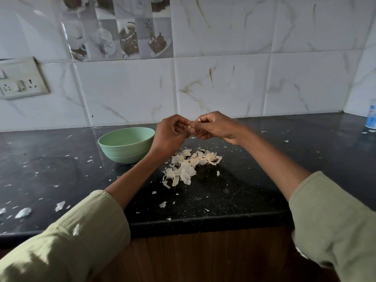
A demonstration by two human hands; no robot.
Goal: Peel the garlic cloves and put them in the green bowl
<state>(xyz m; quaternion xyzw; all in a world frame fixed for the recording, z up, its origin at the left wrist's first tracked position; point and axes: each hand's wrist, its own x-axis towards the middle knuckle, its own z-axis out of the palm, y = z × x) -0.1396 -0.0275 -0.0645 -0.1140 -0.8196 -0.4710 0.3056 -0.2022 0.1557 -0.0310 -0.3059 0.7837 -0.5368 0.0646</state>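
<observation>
Garlic clove, small and pale, sits pinched between the two hands, held up over the black counter just right of the green bowl and not yet in it. The left hand has its fingers curled in around the clove's near side, and the right hand pinches the other side with thumb and fingertips, so both are closed on it; whether its skin is fully off I cannot tell, since the fingers cover most of it. A sizeable heap of papery skins lies on the counter below the hands, with loose flakes scattered widely and one stuck on the left sleeve. That heap suggests much of the peeling is already done. The bowl's inside is only partly visible from this angle, and no cloves show in the part that is. No unpeeled cloves are visible on the counter, so this may be among the last, though that is only a guess.
</observation>
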